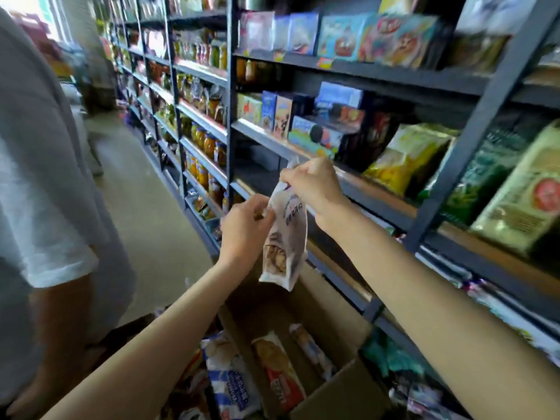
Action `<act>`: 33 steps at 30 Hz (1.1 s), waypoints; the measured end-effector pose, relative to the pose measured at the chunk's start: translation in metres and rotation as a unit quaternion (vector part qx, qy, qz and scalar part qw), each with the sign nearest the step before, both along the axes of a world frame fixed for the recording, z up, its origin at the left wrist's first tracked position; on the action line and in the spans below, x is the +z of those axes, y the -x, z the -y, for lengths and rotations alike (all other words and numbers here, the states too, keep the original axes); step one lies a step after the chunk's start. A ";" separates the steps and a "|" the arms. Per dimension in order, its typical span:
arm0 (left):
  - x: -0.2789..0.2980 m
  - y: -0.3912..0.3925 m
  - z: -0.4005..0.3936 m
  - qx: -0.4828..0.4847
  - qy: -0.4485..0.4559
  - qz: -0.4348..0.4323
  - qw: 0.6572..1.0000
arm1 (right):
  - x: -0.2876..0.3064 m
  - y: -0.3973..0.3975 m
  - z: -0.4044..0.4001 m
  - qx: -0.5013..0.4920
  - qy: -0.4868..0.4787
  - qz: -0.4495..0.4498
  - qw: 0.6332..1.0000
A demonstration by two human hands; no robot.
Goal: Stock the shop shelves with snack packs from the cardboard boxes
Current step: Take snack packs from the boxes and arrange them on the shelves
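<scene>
Both forearms bare, no sleeves, rings or watch showing.

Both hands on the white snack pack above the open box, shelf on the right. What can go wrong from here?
1. The right hand pinches only the top edge of the white snack pack, and the left hand only its side; a slip would probably drop it toward the open brown cardboard box.
2. The dark metal shelf already holds a yellow-green bag nearby; pushing the pack in could topple it.
3. A bystander in a white T-shirt stands close on the left; elbows may bump.
</scene>
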State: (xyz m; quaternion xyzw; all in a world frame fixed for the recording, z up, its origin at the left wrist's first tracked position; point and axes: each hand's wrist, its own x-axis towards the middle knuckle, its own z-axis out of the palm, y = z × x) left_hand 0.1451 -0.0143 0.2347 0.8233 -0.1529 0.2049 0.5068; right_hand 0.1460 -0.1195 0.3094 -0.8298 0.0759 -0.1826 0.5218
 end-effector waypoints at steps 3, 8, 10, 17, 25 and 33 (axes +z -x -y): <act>0.015 0.016 0.032 -0.091 0.043 -0.054 0.993 | 0.012 0.020 0.034 -0.044 -0.016 -0.008 0.999; 0.045 0.011 0.070 -0.130 0.037 -0.086 0.987 | 0.036 0.051 0.092 -0.029 -0.019 -0.002 0.999; 0.060 0.001 0.080 -0.157 0.068 -0.115 0.978 | 0.046 0.060 0.122 -0.047 0.001 0.034 0.998; 0.097 -0.018 0.113 -0.299 0.141 -0.146 0.933 | 0.045 0.083 0.203 0.045 0.019 -0.041 0.998; 0.122 -0.040 0.150 -0.381 0.142 -0.123 0.905 | 0.056 0.079 0.223 0.117 0.061 -0.084 0.988; 0.173 -0.081 0.149 -0.412 0.197 -0.079 0.886 | 0.088 0.052 0.214 0.011 0.116 0.008 0.993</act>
